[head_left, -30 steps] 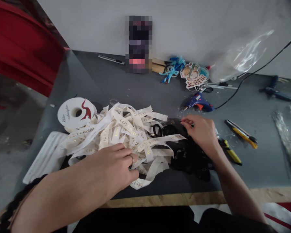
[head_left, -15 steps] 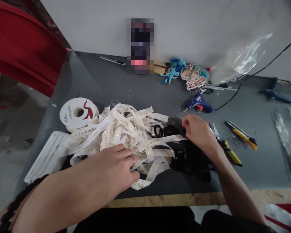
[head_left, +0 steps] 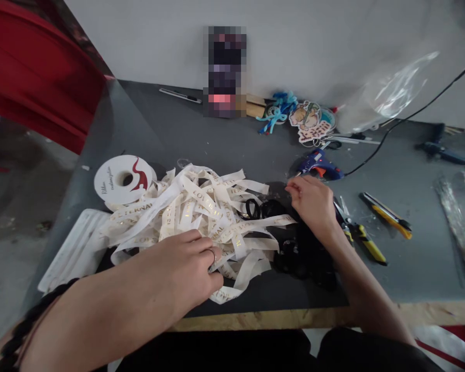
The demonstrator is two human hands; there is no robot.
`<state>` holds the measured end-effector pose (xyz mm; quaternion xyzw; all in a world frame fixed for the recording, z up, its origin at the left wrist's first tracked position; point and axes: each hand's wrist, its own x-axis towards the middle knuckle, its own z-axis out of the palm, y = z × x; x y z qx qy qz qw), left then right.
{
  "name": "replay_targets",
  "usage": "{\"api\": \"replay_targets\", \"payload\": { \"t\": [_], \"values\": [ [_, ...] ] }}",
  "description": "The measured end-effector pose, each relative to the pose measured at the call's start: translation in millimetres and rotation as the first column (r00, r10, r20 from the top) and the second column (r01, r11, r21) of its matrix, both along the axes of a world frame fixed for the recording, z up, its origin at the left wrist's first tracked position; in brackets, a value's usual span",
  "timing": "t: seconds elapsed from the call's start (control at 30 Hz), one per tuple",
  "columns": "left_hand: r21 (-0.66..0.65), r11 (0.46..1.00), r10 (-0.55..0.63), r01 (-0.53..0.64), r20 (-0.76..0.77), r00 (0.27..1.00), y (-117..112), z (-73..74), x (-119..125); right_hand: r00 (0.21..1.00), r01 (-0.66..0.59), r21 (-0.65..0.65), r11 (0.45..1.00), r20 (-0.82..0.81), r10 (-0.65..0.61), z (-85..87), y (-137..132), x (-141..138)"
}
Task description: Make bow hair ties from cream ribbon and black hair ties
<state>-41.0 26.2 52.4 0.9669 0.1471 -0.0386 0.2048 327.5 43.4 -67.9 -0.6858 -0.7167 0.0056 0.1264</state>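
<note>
A loose pile of cream ribbon strips [head_left: 201, 212] with gold lettering lies on the grey table [head_left: 225, 150]. My left hand [head_left: 186, 268], a ring on one finger, rests on the pile's near edge with fingers curled into the strips. My right hand [head_left: 313, 204] sits on a heap of black ribbon [head_left: 302, 248] right of the pile, fingertips pinched together on the black material. A white ribbon spool [head_left: 122, 180] with a red mark lies flat left of the pile.
A blue glue gun [head_left: 320, 165] with a black cable lies behind my right hand. Yellow-handled pliers [head_left: 358, 232] and a yellow utility knife [head_left: 387, 214] lie to the right. Stickers, blue ribbon and a clear bag line the wall. White sheets [head_left: 77, 248] lie at left.
My right hand has shifted slightly up and left over the black ribbon, baring the pliers beside it. My left hand has stayed on the cream strips.
</note>
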Motion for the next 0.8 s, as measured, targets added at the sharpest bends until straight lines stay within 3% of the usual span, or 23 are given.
{"api": "replay_targets", "payload": {
  "t": [0.17, 0.3, 0.5, 0.6, 0.7, 0.8],
  "values": [
    [-0.004, 0.998, -0.059, 0.059, -0.005, 0.998, 1, 3.3, 4, 0.999, 0.031, 0.046, 0.998, 0.027, -0.032, -6.6, 6, -5],
    [0.006, 0.999, -0.032, 0.032, 0.029, 0.999, -1, 1.7, 4, 0.994, 0.058, 0.047, 0.997, 0.090, -0.062, -7.9, 6, -12],
    [0.031, 0.999, -0.012, 0.010, 0.071, 0.997, -4, -1.6, 3, 0.990, 0.039, 0.004, 0.999, 0.139, -0.040, 3.8, -20, -25],
    [0.025, 1.000, -0.008, 0.006, 0.067, 0.998, -4, -0.7, 3, 0.984, 0.113, 0.083, 0.990, 0.129, -0.123, 9.4, -27, -17],
    [0.029, 1.000, 0.004, -0.005, 0.046, 0.999, -4, 0.2, 3, 0.979, 0.173, 0.080, 0.982, 0.099, -0.180, 9.5, -23, -1],
    [0.016, 1.000, -0.012, 0.011, 0.036, 0.999, -5, 0.2, 1, 0.990, 0.117, 0.069, 0.991, 0.065, -0.121, 5.6, -18, 9]
  ]
}}
